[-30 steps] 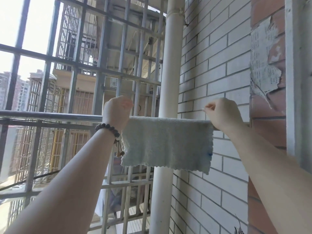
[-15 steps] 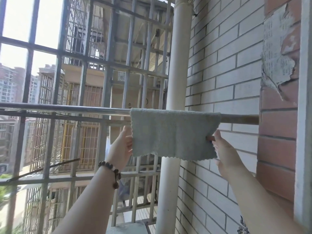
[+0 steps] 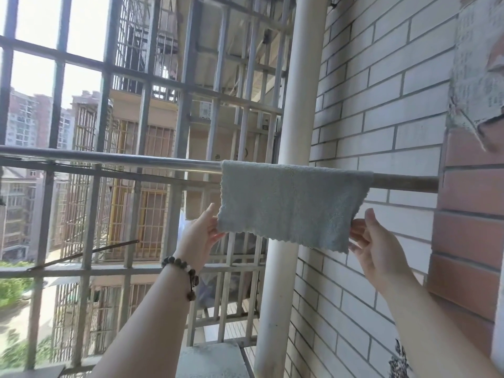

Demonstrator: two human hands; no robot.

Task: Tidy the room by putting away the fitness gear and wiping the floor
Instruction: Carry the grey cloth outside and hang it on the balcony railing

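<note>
- A pale grey-blue cloth (image 3: 293, 204) hangs folded over a metal rail (image 3: 109, 158), its scalloped lower edge hanging free in front of a white pipe (image 3: 289, 132).
- The left hand (image 3: 200, 236) sits at the cloth's lower left corner, fingers and thumb pinching the edge there; this grip is closed on the cloth.
- The right hand (image 3: 377, 241) is at the lower right corner, fingertips meeting the cloth's edge from behind while the thumb points upward; whether this grip truly pinches the fabric or only touches it cannot be told.
- Both hands are below the rail, one at each end of the hanging cloth.
- A dark beaded bracelet (image 3: 184, 271) circles the left wrist.
- The rail runs from the left across to a red brick column (image 3: 471, 214) at right.
- Behind it stand a white tiled wall (image 3: 381, 105) and grey window bars (image 3: 180, 85), with apartment blocks outside.
</note>
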